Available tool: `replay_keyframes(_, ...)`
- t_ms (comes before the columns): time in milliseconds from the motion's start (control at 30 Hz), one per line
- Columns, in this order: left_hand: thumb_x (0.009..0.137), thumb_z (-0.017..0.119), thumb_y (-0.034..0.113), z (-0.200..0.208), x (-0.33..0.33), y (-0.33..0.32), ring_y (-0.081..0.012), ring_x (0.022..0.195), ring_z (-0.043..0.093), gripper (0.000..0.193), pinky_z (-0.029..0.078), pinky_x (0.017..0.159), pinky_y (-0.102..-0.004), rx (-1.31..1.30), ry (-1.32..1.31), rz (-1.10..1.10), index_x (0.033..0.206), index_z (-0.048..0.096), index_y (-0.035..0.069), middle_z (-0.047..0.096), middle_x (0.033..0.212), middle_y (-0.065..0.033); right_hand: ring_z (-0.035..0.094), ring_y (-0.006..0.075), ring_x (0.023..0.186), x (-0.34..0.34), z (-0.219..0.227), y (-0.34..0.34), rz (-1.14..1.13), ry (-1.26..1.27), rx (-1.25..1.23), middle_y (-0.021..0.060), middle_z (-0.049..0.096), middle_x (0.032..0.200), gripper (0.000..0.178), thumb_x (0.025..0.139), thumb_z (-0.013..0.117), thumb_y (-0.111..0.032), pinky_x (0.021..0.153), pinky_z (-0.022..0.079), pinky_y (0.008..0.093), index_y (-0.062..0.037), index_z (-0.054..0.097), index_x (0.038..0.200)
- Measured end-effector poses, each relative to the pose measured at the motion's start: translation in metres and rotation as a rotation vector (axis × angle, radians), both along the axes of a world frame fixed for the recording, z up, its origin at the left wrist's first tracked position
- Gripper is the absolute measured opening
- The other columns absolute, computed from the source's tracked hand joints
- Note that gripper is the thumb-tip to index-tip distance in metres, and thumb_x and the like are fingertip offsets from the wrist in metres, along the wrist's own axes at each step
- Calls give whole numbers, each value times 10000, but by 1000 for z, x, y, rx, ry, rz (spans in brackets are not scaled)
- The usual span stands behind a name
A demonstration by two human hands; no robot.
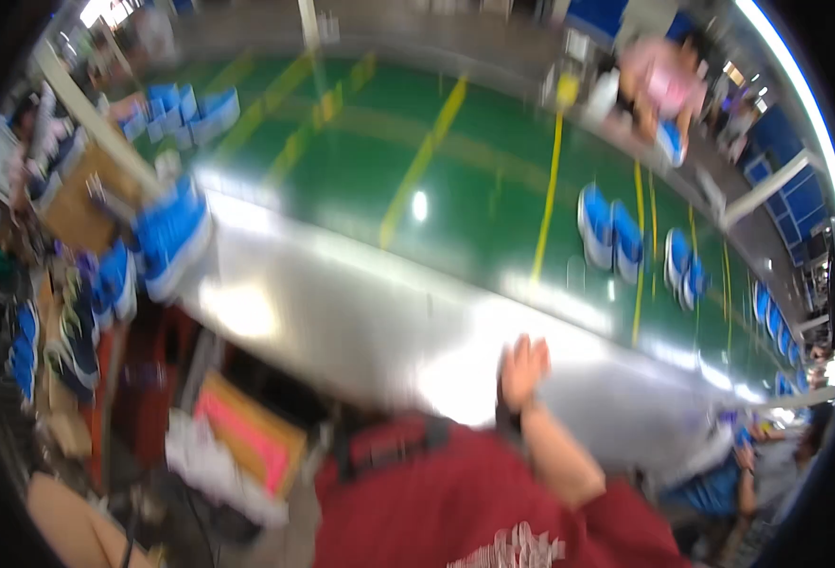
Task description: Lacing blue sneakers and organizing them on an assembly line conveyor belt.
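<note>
My right hand (525, 371) is over the bright metal ledge along the near side of a green conveyor belt (342, 170). Its fingers look stretched out and somewhat apart, though motion blurs them, and nothing shows in them. A dark band circles the wrist. Nearest to it on the belt is a pair of blue shoes with white soles (612, 233), beyond the hand to the right. No left hand of mine can be seen. More blue shoes (171, 237) stand at the left end of the metal ledge (342, 322).
Further pairs of blue shoes (685, 268) line the belt toward the right. Blue box-like pieces (185, 112) lie at its far left. Across the belt, a person in pink (661, 80) holds a blue shoe. A rack with shoes (72, 331) and an orange-edged box (247, 431) are at left.
</note>
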State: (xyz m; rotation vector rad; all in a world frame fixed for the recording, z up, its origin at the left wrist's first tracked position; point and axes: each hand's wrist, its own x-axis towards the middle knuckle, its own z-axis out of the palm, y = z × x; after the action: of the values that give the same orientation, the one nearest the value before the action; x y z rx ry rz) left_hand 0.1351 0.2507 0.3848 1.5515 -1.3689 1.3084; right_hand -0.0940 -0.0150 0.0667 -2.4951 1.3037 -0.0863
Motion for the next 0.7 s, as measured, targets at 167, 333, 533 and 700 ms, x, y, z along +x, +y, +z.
replay_keyframes(167,877,526,94,-1,-9,-25,-221,1083,529,283,413,924,-359,-9,-12,-65,1144,570,14,584,1160,-110,254,407,1347,-35,-89,-46,-98,-34,-244,273,289,1444,522,928,476,-280,1050,185,551,-78,360,1396)
replay_keyframes(333,875,524,94,37,-12,-11,-225,1095,521,288,405,934,-364,-205,-235,-111,1148,567,12,578,1171,-112,270,429,1338,-61,-69,-1,-87,-98,-231,302,309,1421,542,893,522,-268,1055,184,576,-44,397,1371)
replay_keyframes(533,874,522,95,47,-14,-32,-229,1110,511,294,396,946,-369,-468,-464,-133,1152,563,9,571,1184,-113,315,470,1288,-58,-59,14,-143,-134,-173,317,347,1389,589,805,555,-320,1011,210,609,-32,468,1312)
replay_keyframes(700,873,519,96,51,-18,5,-232,1122,503,299,388,956,-374,-345,-368,-149,1156,560,7,565,1195,-115,267,464,1316,-51,-66,-10,-79,-130,-222,323,291,1416,529,880,521,-243,1041,192,593,-31,398,1349)
